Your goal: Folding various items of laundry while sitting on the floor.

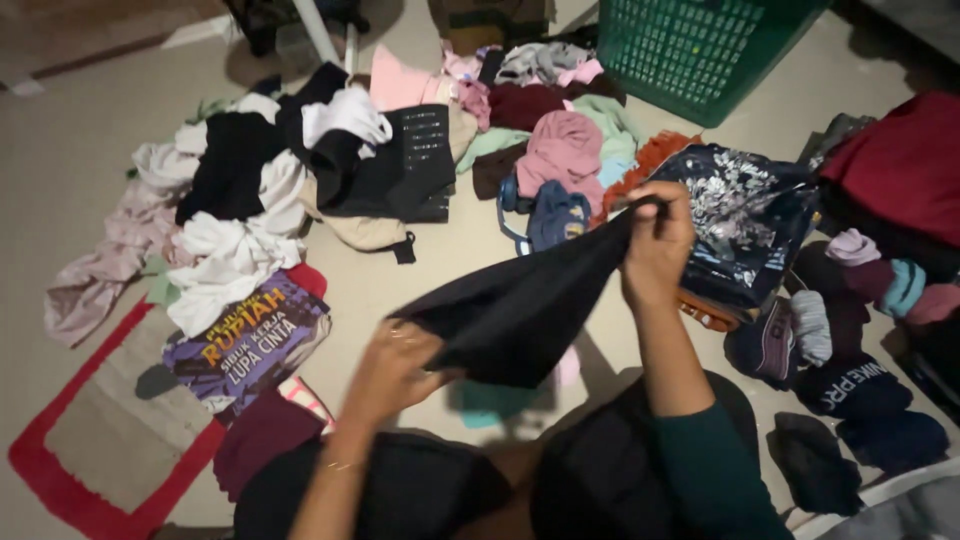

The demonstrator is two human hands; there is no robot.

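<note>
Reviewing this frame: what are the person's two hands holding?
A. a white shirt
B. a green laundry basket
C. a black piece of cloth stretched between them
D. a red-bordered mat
C: the left hand grips the lower end and the right hand the raised upper end of the black cloth, while the green basket stands apart at the top of the view.

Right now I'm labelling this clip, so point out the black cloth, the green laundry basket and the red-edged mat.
black cloth (510, 305), head view, middle of the stretched fabric.
green laundry basket (690, 50), head view, its latticed side wall.
red-edged mat (40, 465), head view, its red border.
</note>
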